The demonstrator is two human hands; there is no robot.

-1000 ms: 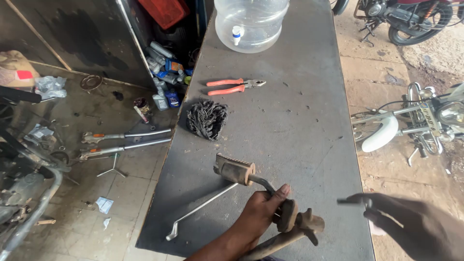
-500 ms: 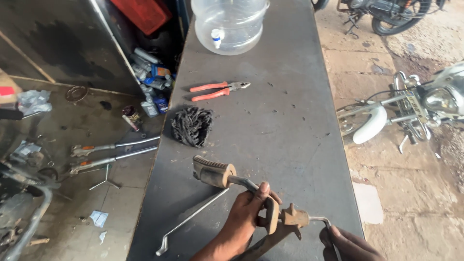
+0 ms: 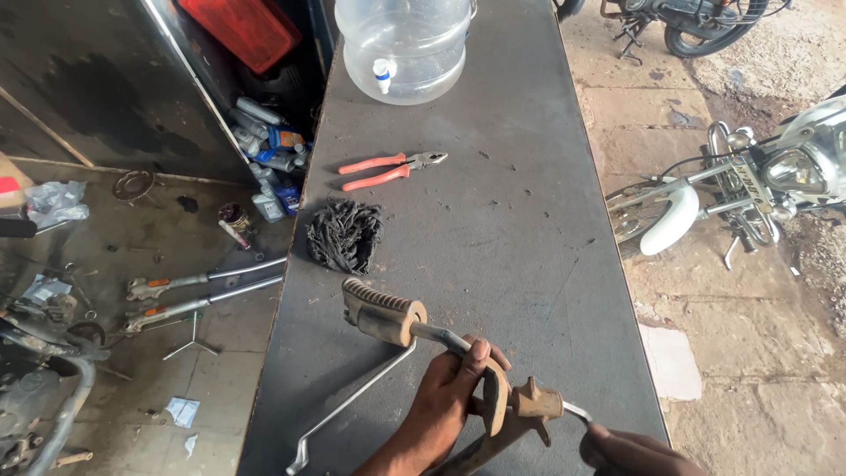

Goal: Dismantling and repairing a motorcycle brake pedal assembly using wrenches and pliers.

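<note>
Your left hand [image 3: 454, 397] is closed around the rusty bracket end of a motorcycle footrest assembly [image 3: 458, 370], thumb pressed along its bent steel arm, holding it just above the near end of the tabletop [image 3: 511, 220]. The ribbed rubber peg [image 3: 381, 313] points away from you and to the left, tilted slightly up. Your right hand [image 3: 639, 451] enters at the lower edge, fingertips pinched on a thin metal tool or pin [image 3: 575, 411] whose tip meets the rusty boss [image 3: 533, 404] at the assembly's near end. How firmly that hand grips cannot be told; most of it is out of view.

Judged from this, the step in hand is working the thin piece at that boss, either seating or freeing it. The next move calls for a steady left-hand brace and the thin piece kept in line with the boss.

A long bent rod [image 3: 352, 401] lies on the tabletop beneath the peg. Further off lie a black rag [image 3: 344, 234], red-handled pliers [image 3: 388, 169] and a clear water jug [image 3: 404, 44].
</note>
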